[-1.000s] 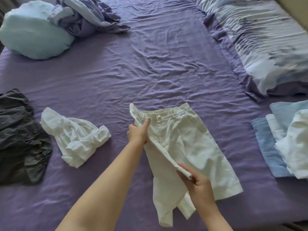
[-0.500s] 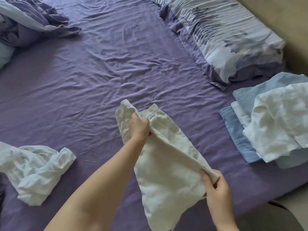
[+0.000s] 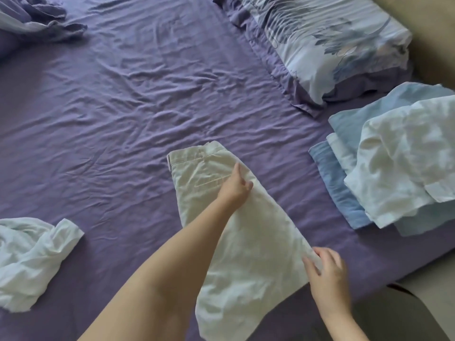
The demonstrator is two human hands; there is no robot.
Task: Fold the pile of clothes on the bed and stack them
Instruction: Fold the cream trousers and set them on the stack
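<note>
Spanning the whole view beneath both hands: wide bed in wrinkled purple cotton sheet (image 3: pixel 138 99). Beyond the right hand, against the wall: long pillow in pale blue floral print (image 3: pixel 330 43). Just right of that hand, near the bed edge: stack of folded light-blue and white garments (image 3: pixel 398 153), apart from the piece being worked. Well to the left of the left hand: crumpled white shirt (image 3: pixel 32 257), not yet folded. Far beyond it, at the top left corner: rumpled purple-and-blue bedding (image 3: pixel 37 18).

Now lying on the sheet, folded in half lengthwise, waistband pointing away: cream cotton shorts (image 3: pixel 246 242). Half a second ago held up off the bed with one leg being swung across; now laid down, one half over the other. Left hand (image 3: pixel 235 187) resting on the upper part near the pocket, fingers bent against the cloth, probably pressing rather than gripping. Right hand (image 3: pixel 327 276) at the right hem corner, thumb and fingers clamped on the fabric edge, somewhat blurred.

Meaning for the task, judged: first fold done; likely one crosswise fold left, then over to the stack. White shirt to follow.
</note>
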